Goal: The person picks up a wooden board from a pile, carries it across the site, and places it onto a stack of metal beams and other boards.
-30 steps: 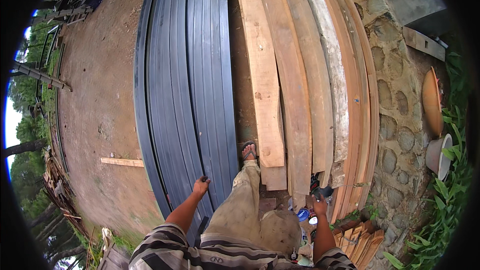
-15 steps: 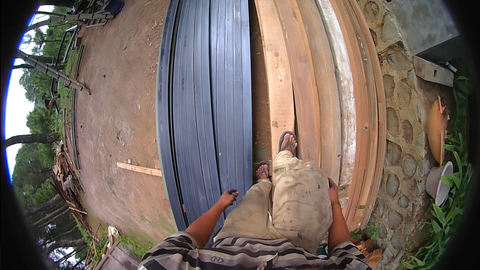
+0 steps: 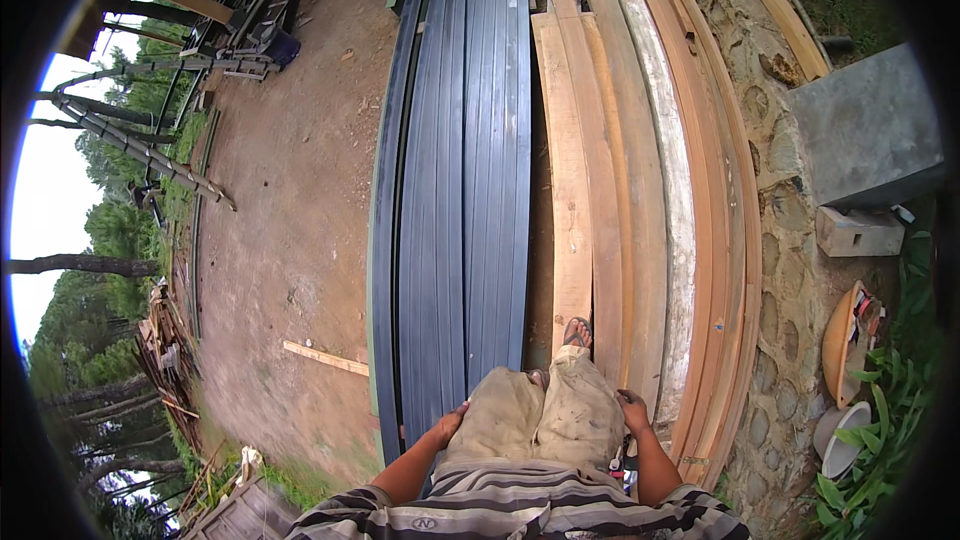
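Observation:
My left hand (image 3: 450, 424) hangs beside my left thigh, above the dark metal lengths (image 3: 455, 240). Its fingers are loosely bent, and nothing shows in them. On the other side my right hand (image 3: 634, 412) hangs by my right thigh, over the wooden planks (image 3: 645, 240). That hand also looks loosely open and holds nothing visible, with some fingertips hard to make out. My sandalled right foot (image 3: 577, 332) stands on a pale plank (image 3: 570, 210). My left foot is mostly hidden by the trouser leg (image 3: 495, 415).
A stone wall (image 3: 775, 270) runs along the right, with a grey concrete block (image 3: 870, 130), an orange basin (image 3: 845, 340) and a pale bowl (image 3: 840, 440) beyond it. Bare earth (image 3: 290, 230) with a short wood strip (image 3: 326, 357) lies left. Stacked poles (image 3: 265, 0) stand far left.
My view has shifted, and the planks, metal lengths and ground sit differently in it. My left foot has slipped mostly out of sight under the trouser leg. Both hands have swung slightly.

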